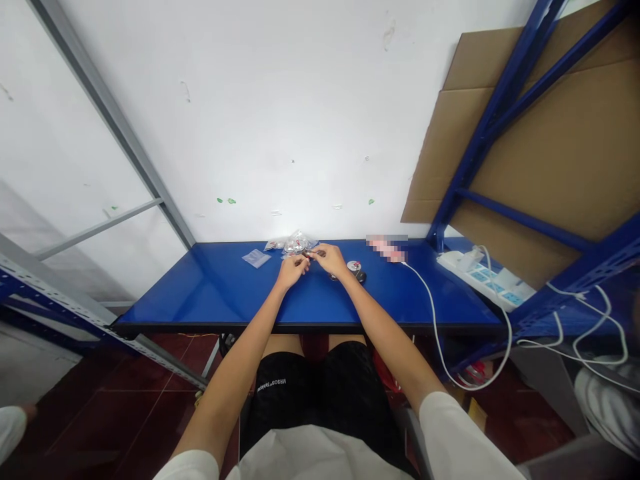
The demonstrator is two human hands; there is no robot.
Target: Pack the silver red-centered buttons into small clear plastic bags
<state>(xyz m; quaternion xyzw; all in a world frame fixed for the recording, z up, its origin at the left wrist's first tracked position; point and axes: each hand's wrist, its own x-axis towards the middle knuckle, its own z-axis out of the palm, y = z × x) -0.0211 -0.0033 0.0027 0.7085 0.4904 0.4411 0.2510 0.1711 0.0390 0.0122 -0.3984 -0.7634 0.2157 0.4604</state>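
Between the bare left hand and bare right hand, about equally near, sits a small dark object above the glossy blue surface. The right fingers pinch it; the left curl beside it, their grip and its long axis unclear.

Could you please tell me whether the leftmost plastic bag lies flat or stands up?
Flat: the plastic bag lies level against the blue table.

Tabletop open leftward — bags at rear, power strip right
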